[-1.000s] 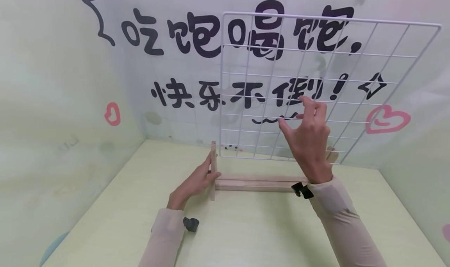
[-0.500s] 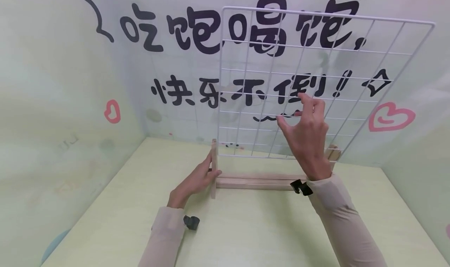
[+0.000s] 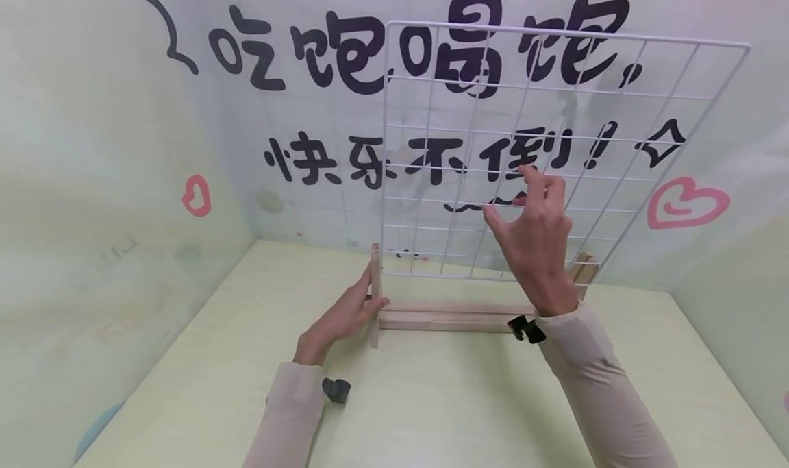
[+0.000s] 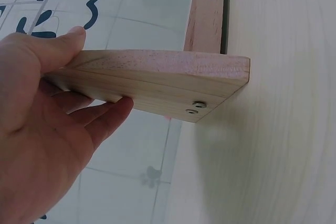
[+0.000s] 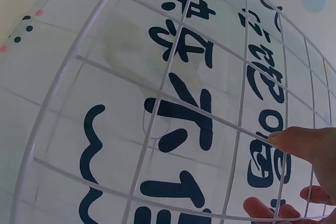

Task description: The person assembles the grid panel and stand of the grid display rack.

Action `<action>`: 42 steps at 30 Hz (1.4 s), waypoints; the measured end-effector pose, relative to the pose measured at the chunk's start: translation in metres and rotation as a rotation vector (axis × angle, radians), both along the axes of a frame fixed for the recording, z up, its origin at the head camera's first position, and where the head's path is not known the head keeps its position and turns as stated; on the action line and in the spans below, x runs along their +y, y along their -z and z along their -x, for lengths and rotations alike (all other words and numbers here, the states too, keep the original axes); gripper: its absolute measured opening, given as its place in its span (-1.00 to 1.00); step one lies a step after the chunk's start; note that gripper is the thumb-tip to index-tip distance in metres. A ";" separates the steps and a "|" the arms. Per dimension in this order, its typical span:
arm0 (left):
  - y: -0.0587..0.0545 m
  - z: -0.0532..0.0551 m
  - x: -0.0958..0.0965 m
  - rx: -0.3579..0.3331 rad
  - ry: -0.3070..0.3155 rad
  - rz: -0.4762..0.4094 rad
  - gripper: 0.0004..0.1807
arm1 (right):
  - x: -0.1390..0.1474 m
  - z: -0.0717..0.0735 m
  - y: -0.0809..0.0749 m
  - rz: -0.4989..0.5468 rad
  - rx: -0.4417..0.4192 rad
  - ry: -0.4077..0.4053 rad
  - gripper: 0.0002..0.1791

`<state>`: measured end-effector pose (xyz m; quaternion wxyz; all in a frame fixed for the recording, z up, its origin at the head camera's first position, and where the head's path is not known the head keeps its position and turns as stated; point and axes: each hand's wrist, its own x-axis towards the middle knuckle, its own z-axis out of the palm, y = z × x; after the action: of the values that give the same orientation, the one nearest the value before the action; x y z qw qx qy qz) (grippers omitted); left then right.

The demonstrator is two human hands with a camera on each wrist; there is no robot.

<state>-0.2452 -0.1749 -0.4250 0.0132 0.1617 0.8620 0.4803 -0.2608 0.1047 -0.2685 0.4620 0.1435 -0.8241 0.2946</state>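
- The white rectangular wire grid panel (image 3: pixel 510 133) is held up in the air, leaning at an angle, its lower edge near the top of the wooden stand; whether its lower left corner touches the wood cannot be told.
- The right hand (image 3: pixel 536 238) pinches the grid near its middle, thumb on one wire and fingers bent about the mesh. With a single hold there, the panel could probably swing, so a firm pinch and small wrist corrections should serve best.
- The left hand (image 3: pixel 346 315) clasps the flat, pale wooden upright board (image 3: pixel 375 276) at the stand's left end, thumb on one side and fingers on the other. That steadying hold looks well chosen; squeezing without pushing sideways should spare the stand a slide.
- Pale wooden crossbars (image 3: pixel 450 319) run rightward from this board, and two metal screw heads (image 4: pixel 199 104) show low on its outer face. Lining the grid's lower edge up with these bars would likely prevent a skewed fit.
- A second pale wooden upright (image 3: pixel 584 271) shows past the right wrist, partly hidden; that end deserves a check too.
- Below lies the pale yellow worktop (image 3: pixel 431 399); behind hangs a whitish sheet (image 3: pixel 320 214) with black lettering (image 3: pixel 304 156).
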 end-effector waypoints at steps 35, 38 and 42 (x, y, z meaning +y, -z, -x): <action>0.003 0.001 -0.002 0.017 0.016 0.036 -0.07 | -0.004 0.003 -0.025 0.021 0.068 0.012 -0.32; 0.003 0.002 -0.002 0.016 0.021 0.043 -0.07 | -0.004 0.004 -0.027 0.021 0.073 0.011 -0.30; 0.002 0.003 -0.002 0.018 0.023 0.052 -0.07 | -0.003 0.004 -0.030 0.026 0.069 0.014 -0.30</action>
<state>-0.2483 -0.1767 -0.4271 0.0151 0.1755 0.8722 0.4563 -0.2649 0.1017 -0.2390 0.4939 0.1418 -0.8048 0.2971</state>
